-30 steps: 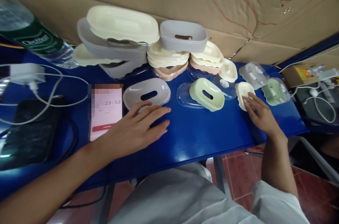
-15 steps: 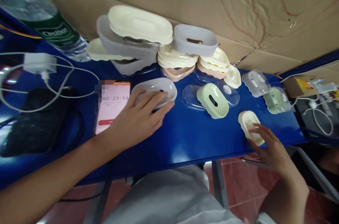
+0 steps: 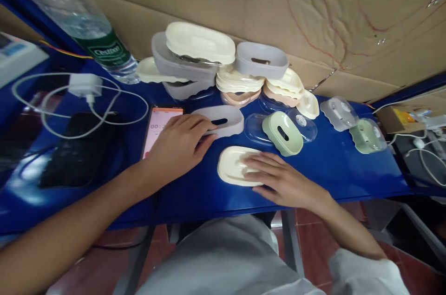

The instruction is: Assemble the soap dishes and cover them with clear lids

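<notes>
My left hand (image 3: 179, 139) is closed over the left end of a grey oval soap dish (image 3: 232, 123) with a slot in its bottom. The thumb lies along the near side, and the fingertips reach over the rim. In front of it, my right hand (image 3: 278, 176) holds the right end of a cream soap dish (image 3: 232, 165), fingers over its inside. The cream dish sits low over the blue table, apart from the grey one; its right end is hidden. Beyond my right hand, a green soap dish (image 3: 291, 139) leans on a clear lid (image 3: 256, 127).
Stacked grey, cream and peach dishes, including a cream one on top (image 3: 200, 42), stand at the back. Two lidded sets (image 3: 339, 114) are on the right. A phone (image 3: 158, 130), a charger (image 3: 85, 85) with cable and a water bottle (image 3: 108, 49) are on the left.
My right hand has brought the cream dish leftward from the table's right side to just before the grey dish. My left hand stays at the grey dish. The view has shifted slightly.
</notes>
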`<state>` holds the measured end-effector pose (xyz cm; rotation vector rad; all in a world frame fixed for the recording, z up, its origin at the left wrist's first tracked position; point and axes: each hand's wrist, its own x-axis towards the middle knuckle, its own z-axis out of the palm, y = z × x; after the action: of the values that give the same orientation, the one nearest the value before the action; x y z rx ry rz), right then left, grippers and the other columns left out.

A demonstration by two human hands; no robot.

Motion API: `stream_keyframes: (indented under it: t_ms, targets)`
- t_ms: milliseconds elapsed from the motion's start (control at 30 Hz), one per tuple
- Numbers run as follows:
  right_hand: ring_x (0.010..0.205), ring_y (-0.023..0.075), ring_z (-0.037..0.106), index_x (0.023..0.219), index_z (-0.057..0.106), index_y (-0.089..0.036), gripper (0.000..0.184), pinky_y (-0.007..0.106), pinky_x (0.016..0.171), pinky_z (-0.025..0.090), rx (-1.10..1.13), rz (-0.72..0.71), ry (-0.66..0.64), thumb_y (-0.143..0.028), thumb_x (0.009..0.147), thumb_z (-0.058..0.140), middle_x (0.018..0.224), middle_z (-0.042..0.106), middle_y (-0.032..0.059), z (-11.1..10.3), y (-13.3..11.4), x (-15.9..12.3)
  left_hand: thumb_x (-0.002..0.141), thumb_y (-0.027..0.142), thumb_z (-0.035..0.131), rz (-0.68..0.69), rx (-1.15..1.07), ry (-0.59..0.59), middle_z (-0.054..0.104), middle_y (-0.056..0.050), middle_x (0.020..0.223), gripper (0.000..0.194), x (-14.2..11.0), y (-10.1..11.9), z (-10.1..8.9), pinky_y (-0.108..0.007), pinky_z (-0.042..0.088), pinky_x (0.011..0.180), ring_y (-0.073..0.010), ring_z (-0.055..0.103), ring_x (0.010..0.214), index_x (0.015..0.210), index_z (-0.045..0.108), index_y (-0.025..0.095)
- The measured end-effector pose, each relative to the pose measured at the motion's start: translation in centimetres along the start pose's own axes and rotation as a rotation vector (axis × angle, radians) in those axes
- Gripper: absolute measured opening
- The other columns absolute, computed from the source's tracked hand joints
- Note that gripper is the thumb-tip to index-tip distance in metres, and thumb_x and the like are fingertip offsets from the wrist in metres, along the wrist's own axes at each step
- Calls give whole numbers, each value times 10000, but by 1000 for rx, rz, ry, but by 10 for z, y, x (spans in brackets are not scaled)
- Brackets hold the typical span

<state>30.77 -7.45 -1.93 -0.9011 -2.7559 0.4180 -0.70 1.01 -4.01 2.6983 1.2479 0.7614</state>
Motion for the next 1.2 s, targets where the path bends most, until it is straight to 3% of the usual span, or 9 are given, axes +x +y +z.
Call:
stream_keyframes:
  t_ms: [67,167,233,400,533,633,900,1067,1200]
  targets:
    - [1434,265,658,1444,676,-221,378,500,1228,527,-24,-56,107,-349,1089,658,1507,712,127,-9,17,15,1105,276,547,86,-71,54,790,-105,1160,204,3,2,-6,-483,557,1016,-290,739,1102,1174,715,183]
    - [1364,309,688,1530,638,-291,508,530,1170,554,-123,-3,295,-434,1048,714,1457,726,111,-22,38,21,1093,210,580,250,-121,90,799,-71,1147,149,3,10,-13,-482,503,1103,-252,734,1097,1169,706,198]
    - [1366,335,679,1545,635,-308,563,551,1167,544,-183,4,344,-513,1029,727,1471,710,112,-22,43,20,1085,175,595,326,-137,73,804,-61,1140,138,2,16,-13,-477,480,1125,-234,735,1070,1169,703,192]
    - [1369,269,678,1495,678,-235,581,466,1213,505,-251,-157,216,-631,1073,625,1420,758,109,2,30,24,1071,148,593,432,-196,-81,804,-40,1101,141,-4,22,-4,-458,436,1169,-223,729,1076,1141,704,200]
    - [1402,234,664,1489,673,-139,443,437,1262,481,-250,-215,155,-379,1121,620,1401,777,115,18,22,28,1073,241,626,458,-163,-161,785,-55,1127,100,-8,17,3,-475,443,1170,-249,722,1103,1120,708,209]
    - [1398,226,679,1496,668,-144,402,429,1247,524,-255,-200,178,-209,1104,608,1429,770,101,21,24,27,1078,364,651,480,-87,-174,772,-84,1198,214,-8,13,4,-485,479,1154,-271,724,1124,1221,700,213]
    - [1407,241,685,1491,666,-104,409,457,1297,503,-294,-168,168,-111,1094,571,1488,732,123,26,26,30,1095,175,593,547,66,-129,780,-75,1194,207,-5,8,4,-493,506,1074,-271,716,1119,1274,698,181]
    - [1534,273,574,1547,622,-102,491,470,1332,450,-185,-119,137,-352,1126,609,1586,651,162,24,30,32,1080,182,595,498,4,-159,775,-69,1175,196,-5,5,7,-459,495,1073,-259,710,1110,1226,721,218]
    - [1595,342,492,1634,528,-120,659,546,1321,440,-200,51,122,-530,1120,569,1680,546,189,17,32,30,1043,225,634,463,-59,-181,768,-67,1134,145,-3,3,2,-459,505,1018,-260,715,1031,1134,745,242]
